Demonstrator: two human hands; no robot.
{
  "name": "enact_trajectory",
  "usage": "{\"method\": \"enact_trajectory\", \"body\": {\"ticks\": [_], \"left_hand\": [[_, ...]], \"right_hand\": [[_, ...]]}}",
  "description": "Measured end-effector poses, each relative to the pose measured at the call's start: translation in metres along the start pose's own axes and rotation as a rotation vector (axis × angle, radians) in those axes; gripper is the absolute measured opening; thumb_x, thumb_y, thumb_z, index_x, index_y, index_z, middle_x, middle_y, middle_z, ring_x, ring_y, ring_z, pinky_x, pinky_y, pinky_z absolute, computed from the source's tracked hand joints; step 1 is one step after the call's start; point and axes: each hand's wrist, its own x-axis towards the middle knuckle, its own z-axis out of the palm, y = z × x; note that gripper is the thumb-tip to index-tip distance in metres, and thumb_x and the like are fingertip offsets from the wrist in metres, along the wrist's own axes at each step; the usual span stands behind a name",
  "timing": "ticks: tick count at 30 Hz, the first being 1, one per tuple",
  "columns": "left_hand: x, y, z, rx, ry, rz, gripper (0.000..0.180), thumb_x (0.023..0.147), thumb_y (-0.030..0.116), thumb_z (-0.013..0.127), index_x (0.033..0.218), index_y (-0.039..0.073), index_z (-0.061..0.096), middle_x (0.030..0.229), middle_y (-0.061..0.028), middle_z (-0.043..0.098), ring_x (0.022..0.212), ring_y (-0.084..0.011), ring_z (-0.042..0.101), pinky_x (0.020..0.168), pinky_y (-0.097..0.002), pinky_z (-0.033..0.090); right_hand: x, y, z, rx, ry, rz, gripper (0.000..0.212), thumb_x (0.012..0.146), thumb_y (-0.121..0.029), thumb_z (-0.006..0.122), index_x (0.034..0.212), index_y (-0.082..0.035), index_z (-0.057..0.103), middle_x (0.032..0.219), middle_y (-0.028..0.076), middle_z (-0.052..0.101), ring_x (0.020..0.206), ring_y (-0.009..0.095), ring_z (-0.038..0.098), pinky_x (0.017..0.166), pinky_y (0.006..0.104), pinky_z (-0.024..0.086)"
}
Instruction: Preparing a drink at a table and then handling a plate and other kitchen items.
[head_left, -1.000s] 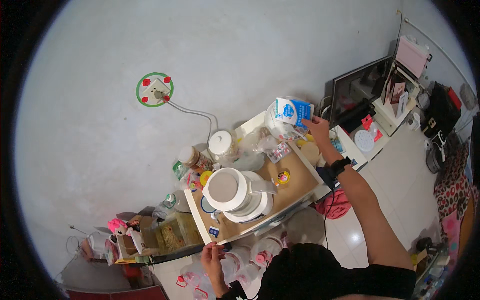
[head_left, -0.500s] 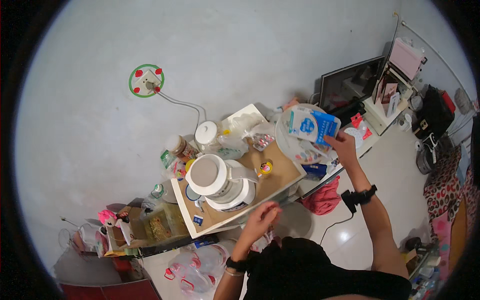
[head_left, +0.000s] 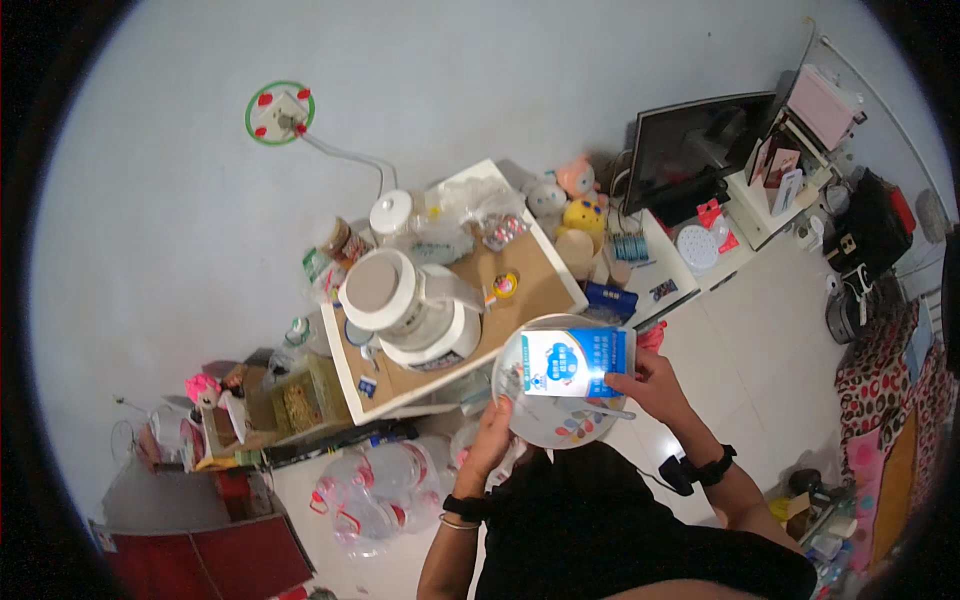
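In front of my body I hold a white plate point(head_left: 545, 432) with coloured oval marks near its lower rim. My left hand point(head_left: 490, 435) closes on its left edge. A blue and white packet point(head_left: 575, 362) lies over the plate, and my right hand point(head_left: 652, 388) is closed on the packet's right end. Whether those right fingers also grip the plate's rim is hidden. A spoon point(head_left: 605, 408) shows below the packet, its handle pointing toward the right. Under the packet, the middle of the plate is out of sight.
Ahead on the left, a small table point(head_left: 540, 280) bears a white blender-like appliance point(head_left: 415, 310), a lidded white jar point(head_left: 393, 213) and a small yellow tub point(head_left: 506, 285). Soft toys point(head_left: 583, 215) and a monitor point(head_left: 700, 150) stand beyond. Large clear bottles point(head_left: 385, 490) stand on the floor.
The plate and packet have come from beyond the table's right end to in front of my body. My left hand, free before, now holds the plate's left edge.
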Motion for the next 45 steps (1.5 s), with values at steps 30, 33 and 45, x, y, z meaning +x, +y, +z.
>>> {"method": "enact_trajectory", "body": {"ticks": [30, 33, 45], "left_hand": [[-0.136, -0.051, -0.100, -0.422, 0.423, 0.198, 0.074, 0.088, 0.060, 0.037, 0.136, 0.005, 0.029, 0.132, -0.0123, 0.043, 0.116, -0.0286, 0.046, 0.098, -0.0434, 0.037], [-0.149, -0.055, -0.092, -0.459, 0.555, 0.253, 0.075, 0.087, 0.059, 0.039, 0.137, 0.004, 0.027, 0.133, -0.0120, 0.042, 0.118, -0.0292, 0.045, 0.098, -0.0449, 0.035], [-0.129, 0.028, -0.009, -0.492, 1.093, 0.049, 0.073, 0.089, 0.055, 0.039, 0.142, 0.008, 0.019, 0.141, -0.0140, 0.030, 0.126, -0.0339, 0.033, 0.103, -0.0489, 0.030]], "right_hand": [[0.186, -0.080, 0.076, -0.810, 0.075, -0.839, 0.051, 0.073, -0.020, 0.071, 0.116, -0.003, 0.051, 0.110, 0.015, 0.054, 0.099, 0.030, 0.052, 0.087, 0.0364, 0.042], [0.250, -0.085, 0.102, -0.935, 0.139, -1.019, 0.054, 0.071, -0.022, 0.070, 0.118, -0.005, 0.050, 0.113, 0.016, 0.052, 0.102, 0.034, 0.050, 0.092, 0.0429, 0.037], [0.360, -0.066, 0.086, -0.898, -0.005, -0.737, 0.025, 0.074, -0.012, 0.064, 0.096, -0.002, 0.060, 0.085, 0.016, 0.062, 0.080, 0.030, 0.061, 0.069, 0.0394, 0.048]]}}
